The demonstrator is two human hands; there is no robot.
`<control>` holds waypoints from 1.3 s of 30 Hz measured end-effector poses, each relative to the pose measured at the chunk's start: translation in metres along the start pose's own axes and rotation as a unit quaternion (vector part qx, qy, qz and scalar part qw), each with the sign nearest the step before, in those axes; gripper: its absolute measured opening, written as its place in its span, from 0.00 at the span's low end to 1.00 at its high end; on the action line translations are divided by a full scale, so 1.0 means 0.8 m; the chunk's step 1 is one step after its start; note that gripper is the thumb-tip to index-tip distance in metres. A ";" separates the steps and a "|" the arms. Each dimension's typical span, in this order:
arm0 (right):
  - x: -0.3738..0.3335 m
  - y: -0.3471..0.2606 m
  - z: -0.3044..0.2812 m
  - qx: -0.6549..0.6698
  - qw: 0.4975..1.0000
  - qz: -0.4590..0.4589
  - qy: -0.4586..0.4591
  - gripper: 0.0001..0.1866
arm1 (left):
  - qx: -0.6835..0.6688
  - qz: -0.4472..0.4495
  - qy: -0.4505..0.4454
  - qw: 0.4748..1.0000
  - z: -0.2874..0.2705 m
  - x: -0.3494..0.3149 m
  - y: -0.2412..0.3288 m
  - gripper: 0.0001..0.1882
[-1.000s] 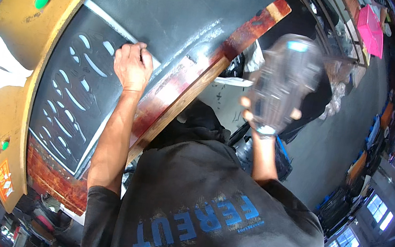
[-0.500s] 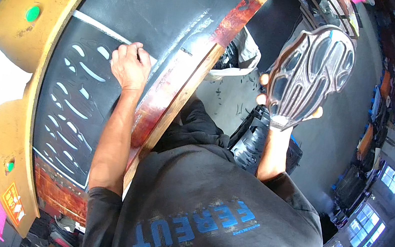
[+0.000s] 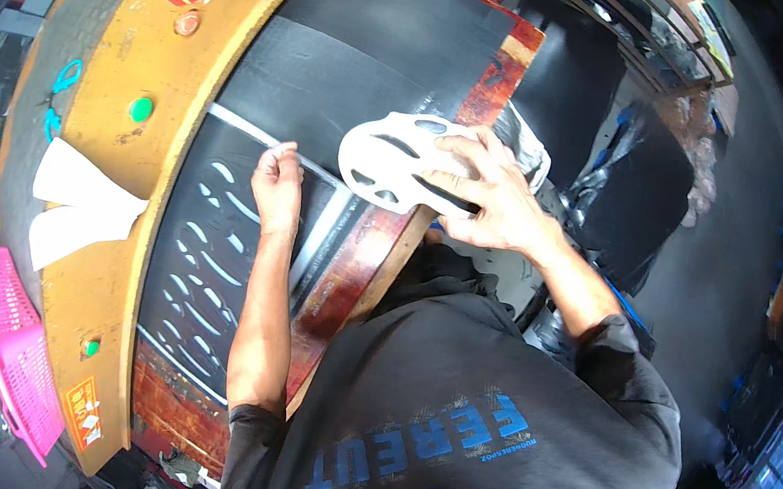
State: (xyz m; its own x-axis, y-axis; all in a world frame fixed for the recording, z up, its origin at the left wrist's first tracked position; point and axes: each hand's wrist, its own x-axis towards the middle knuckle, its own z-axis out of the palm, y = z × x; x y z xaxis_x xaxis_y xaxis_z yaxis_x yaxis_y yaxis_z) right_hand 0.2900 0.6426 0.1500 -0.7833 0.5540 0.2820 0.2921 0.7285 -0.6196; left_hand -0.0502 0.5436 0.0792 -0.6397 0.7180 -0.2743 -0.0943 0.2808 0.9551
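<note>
White, with curved dark gaps through it, the sole-shaped plate [image 3: 402, 166] is in my right hand [image 3: 499, 195], over the near edge of the bench [image 3: 340, 287], to the right of my other arm. My fingers are spread across its top face, and my thumb grips its near side. I cannot tell whether its underside touches anything.

For this hold, I judge it best to keep the plate level and the fingers up on the top face, well away from its lower rim, with the wrist steady so that it does not twist. My left hand [image 3: 277, 193] has its fingers curled in by a pale strip [image 3: 243, 125] on the black sheet [image 3: 366, 71]; whether they pinch the edge or only rest there, I cannot tell. I would hold that forearm low and away from the plate.

Nearer my left arm, curved slots [image 3: 227, 274] run in rows through the sheet. Behind my right hand sits a white sack [image 3: 533, 149], largely hidden, so its contents are unclear to me. Beyond the yellow beam [image 3: 101, 244] on the far left is a pink basket [image 3: 23, 373] with perforated walls; I cannot make out anything in it.
</note>
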 end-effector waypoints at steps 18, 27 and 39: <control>0.046 0.083 0.026 -0.038 0.966 -0.208 -0.149 0.18 | 0.504 0.249 -0.271 0.781 0.140 -0.018 0.086 0.12; 0.036 0.102 0.010 -0.034 0.971 -0.177 -0.156 0.19 | 0.544 0.296 -0.284 0.732 0.175 0.004 0.068 0.08; -0.042 0.117 -0.044 -0.005 0.995 0.019 -0.098 0.20 | 0.271 0.240 -0.389 0.847 0.291 -0.006 0.119 0.18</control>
State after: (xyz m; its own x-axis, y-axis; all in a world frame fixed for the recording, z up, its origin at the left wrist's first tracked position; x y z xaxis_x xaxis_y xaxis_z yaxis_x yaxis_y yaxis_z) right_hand 0.3632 0.7065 0.1081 -0.8630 0.4931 0.1097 0.3284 0.7126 -0.6199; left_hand 0.1216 0.7148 0.1455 0.2120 0.9754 -0.0601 0.5330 -0.0638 0.8437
